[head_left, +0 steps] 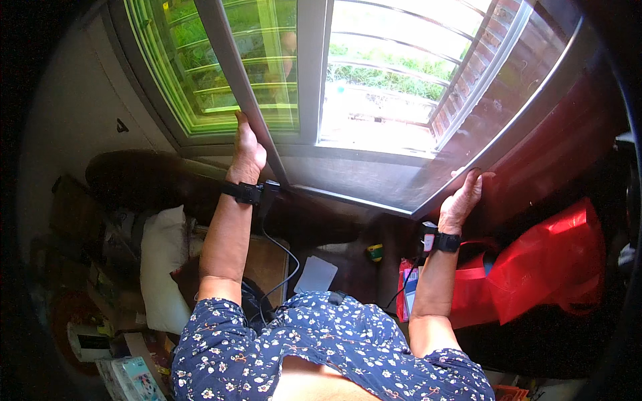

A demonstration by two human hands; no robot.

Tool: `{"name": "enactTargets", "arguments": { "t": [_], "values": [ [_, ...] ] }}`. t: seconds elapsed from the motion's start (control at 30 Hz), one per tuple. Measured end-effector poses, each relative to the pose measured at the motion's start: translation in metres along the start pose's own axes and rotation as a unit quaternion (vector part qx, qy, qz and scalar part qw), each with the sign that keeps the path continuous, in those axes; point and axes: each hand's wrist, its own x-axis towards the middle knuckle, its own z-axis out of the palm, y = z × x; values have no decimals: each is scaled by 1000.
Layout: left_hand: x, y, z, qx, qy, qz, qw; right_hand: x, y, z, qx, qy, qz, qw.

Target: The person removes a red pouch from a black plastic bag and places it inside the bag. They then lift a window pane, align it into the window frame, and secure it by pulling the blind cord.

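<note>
A glazed window sash (386, 175) tilts at 1 o'clock, held by both hands. The left hand (248, 155) has its fingers, partly hidden, clamped on the left stile; the right hand's (460, 198) grip the lower right edge. A barred window (200, 67) stands behind; a red bag (542, 267) lies at 4 o'clock.

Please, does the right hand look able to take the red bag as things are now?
Probably not: the right hand is busy, holding the edge of the glazed panel. The red bag seems near the right forearm, with nothing plainly blocking it.
</note>
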Motion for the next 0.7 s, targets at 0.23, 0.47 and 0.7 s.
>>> {"name": "enactTargets", "arguments": {
  "t": [0.23, 0.47, 0.7],
  "values": [
    [4, 1, 13, 12, -56, 23, 998, 9, 9, -7, 25, 27, 20, 999],
    [-1, 13, 20, 64, -21, 33, 997, 15, -2, -8, 31, 21, 9, 999],
    [-14, 2, 33, 131, -32, 48, 990, 35, -7, -17, 50, 40, 34, 997]
  ]
}}
